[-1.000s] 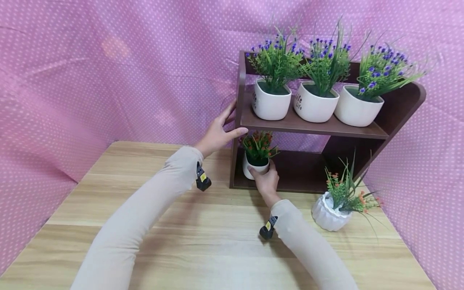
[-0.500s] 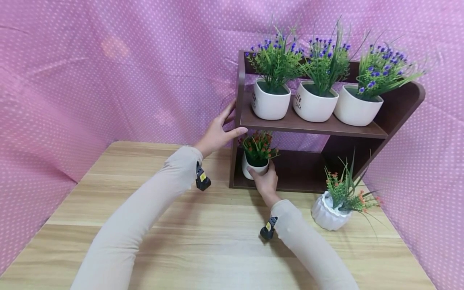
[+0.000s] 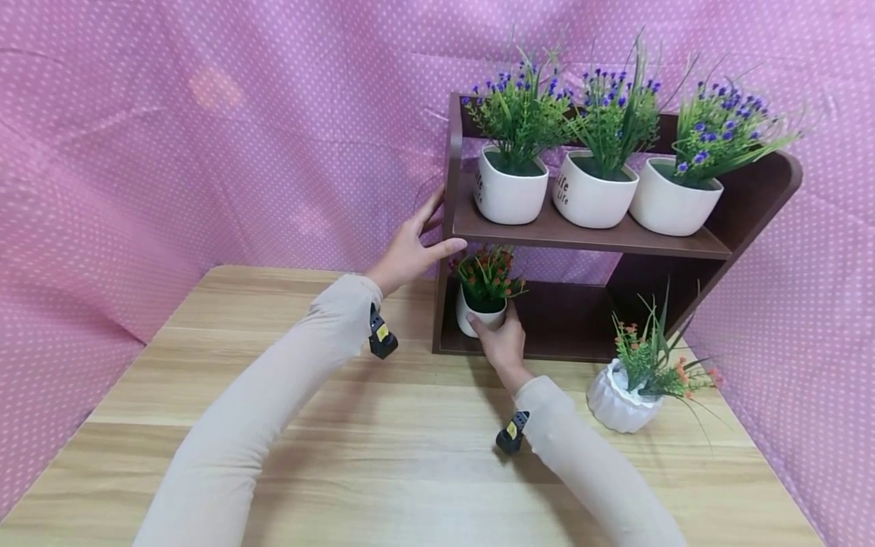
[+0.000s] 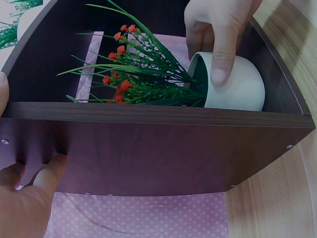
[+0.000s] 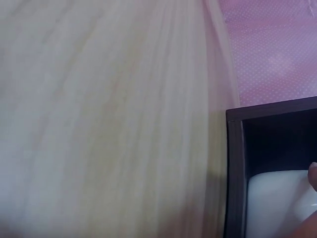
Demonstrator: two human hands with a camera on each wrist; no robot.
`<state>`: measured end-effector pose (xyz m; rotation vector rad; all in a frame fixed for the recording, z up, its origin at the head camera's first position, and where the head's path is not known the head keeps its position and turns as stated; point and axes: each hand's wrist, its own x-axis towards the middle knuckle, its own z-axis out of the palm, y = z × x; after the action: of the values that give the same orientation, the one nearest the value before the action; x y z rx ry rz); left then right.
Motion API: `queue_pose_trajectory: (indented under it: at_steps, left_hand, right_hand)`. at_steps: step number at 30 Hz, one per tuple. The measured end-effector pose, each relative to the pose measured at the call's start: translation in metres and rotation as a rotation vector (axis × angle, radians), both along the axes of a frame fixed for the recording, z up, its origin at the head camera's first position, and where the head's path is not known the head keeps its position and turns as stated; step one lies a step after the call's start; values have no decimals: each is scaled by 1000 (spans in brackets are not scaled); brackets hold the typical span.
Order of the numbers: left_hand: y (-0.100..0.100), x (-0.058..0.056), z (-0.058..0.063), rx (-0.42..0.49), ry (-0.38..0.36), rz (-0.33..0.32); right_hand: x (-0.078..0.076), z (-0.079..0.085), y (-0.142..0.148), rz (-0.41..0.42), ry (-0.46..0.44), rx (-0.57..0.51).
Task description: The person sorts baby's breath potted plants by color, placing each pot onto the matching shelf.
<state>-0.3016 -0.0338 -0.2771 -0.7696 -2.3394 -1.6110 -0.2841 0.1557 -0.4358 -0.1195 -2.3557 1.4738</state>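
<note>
My right hand (image 3: 504, 342) grips a small white flowerpot (image 3: 467, 317) with orange-red artificial flowers (image 3: 487, 277), thumb across its front and fingers behind. The pot stands in the left end of the lower tier of a dark brown two-tier shelf (image 3: 588, 245). In the left wrist view the thumb presses on the white pot (image 4: 242, 91) near its rim. My left hand (image 3: 408, 254) rests on the shelf's left side, its fingers spread along the outer panel (image 4: 163, 153) and its thumb at the front edge. The right wrist view shows only a bit of the hand at the pot.
Three white pots with purple flowers, left (image 3: 513, 194), middle (image 3: 595, 197) and right (image 3: 673, 205), line the upper tier. A fluted white pot (image 3: 623, 403) with orange flowers stands on the wooden table (image 3: 410, 456) before the shelf's right end. Pink dotted cloth (image 3: 273, 152) hangs behind.
My right wrist has shifted slightly to the right, while its grip on the flowerpot stays the same. The left hand has kept its place on the shelf.
</note>
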Motion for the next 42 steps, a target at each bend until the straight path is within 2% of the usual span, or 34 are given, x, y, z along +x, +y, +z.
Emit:
queue_pose_trajectory:
  at_steps: [4,16,28,36,42]
  left_hand:
    - [0,0,1,-9,3,3]
    - [1,1,1,-7,-17,-1]
    - [0,1,1,-36,4,9]
    - [0,0,0,-26,-3,2]
    - [1,-1,0,0,-14,-9]
  right_hand:
    - [6,6,5,14,1,15]
    - [38,27,22,80,-81,25]
    - [70,34,47,181,-96,-25]
    - [95,43,69,205,-92,-73]
    - [119,42,86,175,-109,-63]
